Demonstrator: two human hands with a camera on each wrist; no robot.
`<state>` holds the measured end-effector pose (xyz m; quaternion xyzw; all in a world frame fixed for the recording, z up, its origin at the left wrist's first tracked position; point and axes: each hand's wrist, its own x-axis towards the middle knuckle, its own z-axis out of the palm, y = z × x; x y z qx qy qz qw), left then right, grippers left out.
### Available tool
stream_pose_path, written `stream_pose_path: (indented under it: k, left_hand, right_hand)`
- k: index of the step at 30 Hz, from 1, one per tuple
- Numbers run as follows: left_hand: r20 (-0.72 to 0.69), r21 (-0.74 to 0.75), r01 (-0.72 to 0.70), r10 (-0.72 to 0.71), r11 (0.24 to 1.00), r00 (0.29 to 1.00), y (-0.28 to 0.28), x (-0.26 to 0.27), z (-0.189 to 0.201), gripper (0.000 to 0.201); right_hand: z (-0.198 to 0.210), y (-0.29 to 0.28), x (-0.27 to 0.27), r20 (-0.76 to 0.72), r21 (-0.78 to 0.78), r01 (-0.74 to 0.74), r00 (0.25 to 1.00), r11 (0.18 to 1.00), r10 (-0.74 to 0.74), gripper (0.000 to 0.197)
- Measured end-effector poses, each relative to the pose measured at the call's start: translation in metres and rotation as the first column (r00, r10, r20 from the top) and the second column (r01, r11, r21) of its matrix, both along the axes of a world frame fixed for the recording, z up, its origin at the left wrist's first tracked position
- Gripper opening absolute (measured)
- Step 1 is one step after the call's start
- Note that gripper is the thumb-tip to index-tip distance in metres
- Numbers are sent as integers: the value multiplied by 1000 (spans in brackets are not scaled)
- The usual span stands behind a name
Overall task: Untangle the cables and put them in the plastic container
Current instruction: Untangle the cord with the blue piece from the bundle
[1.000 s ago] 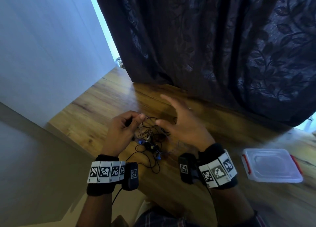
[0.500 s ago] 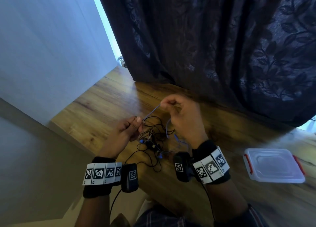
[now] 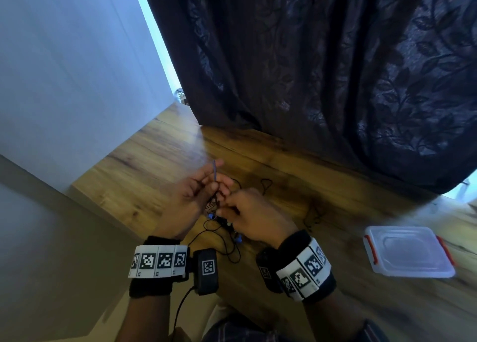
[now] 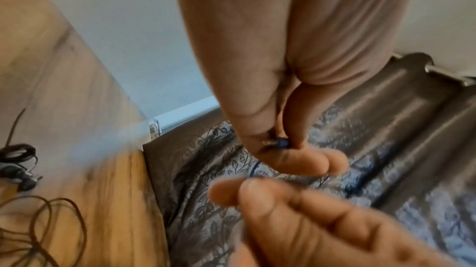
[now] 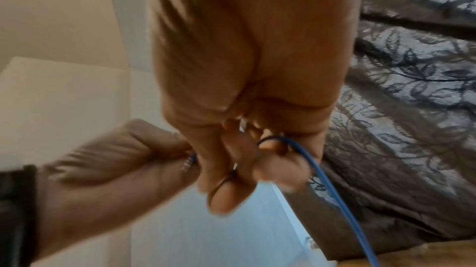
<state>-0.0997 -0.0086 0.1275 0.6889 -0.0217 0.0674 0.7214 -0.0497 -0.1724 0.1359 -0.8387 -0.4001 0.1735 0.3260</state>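
— Where the head view shows both hands over the black cable tangle on the wooden table, what grips what?
— Left hand pinches the blue cable; right hand curls round it, plain only from the right wrist; left wrist alone shows its plug; plastic container sits lidded, well apart.

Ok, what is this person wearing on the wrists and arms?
Both hands are bare. Each wrist has a black cuff wrapped by a white band of square black-and-white markers: left band, right band. A black camera box with its own marker sits on each wrist; a black cable hangs from the left one.
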Motion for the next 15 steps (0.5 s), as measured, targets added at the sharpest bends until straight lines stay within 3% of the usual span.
stream_pose_path:
  k: [3, 6, 10, 12, 15]
  left_hand:
    - [-30, 246, -37, 46, 969, 998, 0, 1, -5, 54]
    - [-54, 387, -30, 55, 922, 997, 1, -1, -6, 44]
    - [-103, 133, 12, 1, 991, 995, -13, -4, 6, 34]
    - [-82, 25, 28, -26, 999, 996, -16, -3, 9, 35]
    - [-90, 14, 107, -106, 994, 990, -16, -2, 14, 39]
  right_hand:
    - [16, -9, 0, 14, -37, -105, 994, 994, 106, 19]
    - [29, -14, 6, 17, 52, -77, 997, 996, 76, 16]
    - [32, -18, 20, 159, 259, 132, 971, 957, -178, 13]
    - [30, -18, 24, 138, 424, 210, 946, 881, -292, 9]
    - [25, -18, 28, 78, 577, 275, 919, 769, -387, 8]
